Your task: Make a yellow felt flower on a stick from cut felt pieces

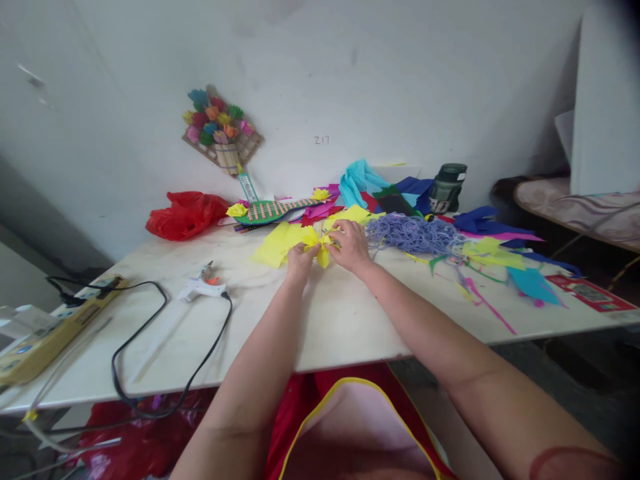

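Between my two hands is a yellow paper flower (324,255) with gathered, flaring petals, held just over the middle of the table. My left hand (301,258) pinches its left side with thumb and finger. From the right, my right hand (351,245) grips the flower near its centre, fingers bent. A flat sheet of yellow paper (277,244) lies beside my left hand, partly covered by the flower. More yellow paper (356,215) is behind my right hand. The fingertips of my right hand are partly hidden by petals.
A white glue gun (203,288) with a black cord lies left, near a power strip (65,327). Tangled purple string (415,233), coloured paper scraps (534,285) and a dark bottle (447,189) are right. A red plastic bag (186,215) and a green, striped craft piece (280,210) sit behind.
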Demonstrator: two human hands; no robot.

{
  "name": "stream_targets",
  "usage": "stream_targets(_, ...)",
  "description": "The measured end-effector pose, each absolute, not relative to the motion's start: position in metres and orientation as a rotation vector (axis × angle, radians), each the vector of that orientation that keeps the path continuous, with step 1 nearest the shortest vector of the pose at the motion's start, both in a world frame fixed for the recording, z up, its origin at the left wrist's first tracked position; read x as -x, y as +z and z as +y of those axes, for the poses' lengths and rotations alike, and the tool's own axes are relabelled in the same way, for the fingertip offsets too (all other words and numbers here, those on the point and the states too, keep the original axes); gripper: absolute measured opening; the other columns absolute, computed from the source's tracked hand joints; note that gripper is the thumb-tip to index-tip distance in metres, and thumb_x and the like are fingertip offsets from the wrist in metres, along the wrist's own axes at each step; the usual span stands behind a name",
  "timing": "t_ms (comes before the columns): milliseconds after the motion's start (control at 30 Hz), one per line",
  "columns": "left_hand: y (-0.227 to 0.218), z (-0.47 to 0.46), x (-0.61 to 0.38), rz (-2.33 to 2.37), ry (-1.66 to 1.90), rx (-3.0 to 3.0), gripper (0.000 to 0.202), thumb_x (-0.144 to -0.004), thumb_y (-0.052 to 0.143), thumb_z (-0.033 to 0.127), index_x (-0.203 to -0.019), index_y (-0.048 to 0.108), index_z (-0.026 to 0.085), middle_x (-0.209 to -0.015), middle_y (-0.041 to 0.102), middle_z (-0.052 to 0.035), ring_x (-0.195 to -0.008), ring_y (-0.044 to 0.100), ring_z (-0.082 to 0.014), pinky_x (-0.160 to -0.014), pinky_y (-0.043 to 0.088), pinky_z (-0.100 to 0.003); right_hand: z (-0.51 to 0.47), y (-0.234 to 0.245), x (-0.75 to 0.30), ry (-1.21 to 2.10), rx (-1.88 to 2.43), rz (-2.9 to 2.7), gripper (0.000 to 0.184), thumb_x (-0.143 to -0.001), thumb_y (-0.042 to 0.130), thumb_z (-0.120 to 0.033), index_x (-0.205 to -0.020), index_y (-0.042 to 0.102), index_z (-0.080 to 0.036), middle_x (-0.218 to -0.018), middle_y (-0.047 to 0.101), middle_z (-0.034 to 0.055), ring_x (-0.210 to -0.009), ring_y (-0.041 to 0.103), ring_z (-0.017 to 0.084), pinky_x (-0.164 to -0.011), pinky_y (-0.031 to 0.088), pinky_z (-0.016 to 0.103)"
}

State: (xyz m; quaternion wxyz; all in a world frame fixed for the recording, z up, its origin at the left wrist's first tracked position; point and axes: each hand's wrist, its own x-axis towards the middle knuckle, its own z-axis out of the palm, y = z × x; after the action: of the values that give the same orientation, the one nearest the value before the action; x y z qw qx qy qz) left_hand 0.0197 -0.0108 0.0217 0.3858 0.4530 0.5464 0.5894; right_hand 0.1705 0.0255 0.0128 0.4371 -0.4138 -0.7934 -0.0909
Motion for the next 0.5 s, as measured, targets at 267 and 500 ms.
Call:
stream_targets(267,0.016,-0.007,-0.013,1.404,1.437,-1.226,0.018,-0.066,0.078,0.031,-0.067,0.065,0.019,-0.063,0.065,-0.0015,-0.066,0.059,-0.0171,-0.061,0.044,-0.027,0.038,0.007,-0.176,-0.089,0.964,-1.941,0.014,-0.073,0.071,-0.016,-0.084,0.073,-0.024,-0.14,0.063,0.0109,-0.125,0.056,0.035,-0.107,0.043,0.054)
stream_targets(500,0.016,-0.007,-0.016,1.426,1.42,-1.234,0.012,-0.068,0.075,0.027,-0.067,0.066,0.019,-0.062,0.063,-0.0002,-0.062,0.056,-0.0153,-0.061,0.042,-0.027,0.038,0.006,-0.173,-0.055,0.945,-1.951,0.012,-0.073,0.072,-0.017,-0.083,0.073,-0.023,-0.138,0.066,0.012,-0.125,0.058,0.034,-0.107,0.045,0.054)
